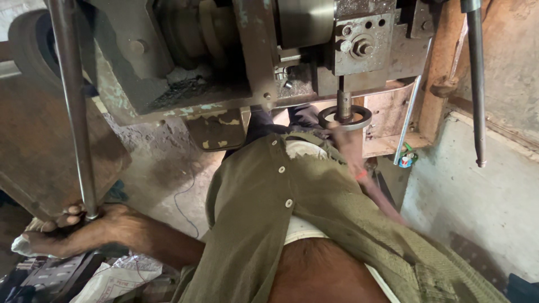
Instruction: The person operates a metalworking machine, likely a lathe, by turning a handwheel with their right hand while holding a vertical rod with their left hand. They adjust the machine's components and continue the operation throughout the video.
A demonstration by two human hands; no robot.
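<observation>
We see the left hand (67, 227) low at the left edge, its fingers curled around the bottom end of a long steel rod (73, 106) that runs straight up past the top of the view; the grip is closed tight on the rod, with a scrap of white cloth (22, 244) bunched under the palm. The right hand (345, 143) reaches forward to the small round handwheel (345, 118) that sits on a short shaft under the grey machine (224, 50); the hand is blurred, it touches the near rim of the wheel, and we cannot tell whether the fingers close on it. A red band (361, 175) shows at that wrist. An open olive shirt (264, 213) with pale buttons fills the middle of the view. A second steel rod (476, 84) hangs at the right, clear of both hands, in front of a pale wall (466, 207). A wooden board (39, 151) leans at the left behind the gripped rod, and crumpled paper (115, 278) lies below the left forearm.
</observation>
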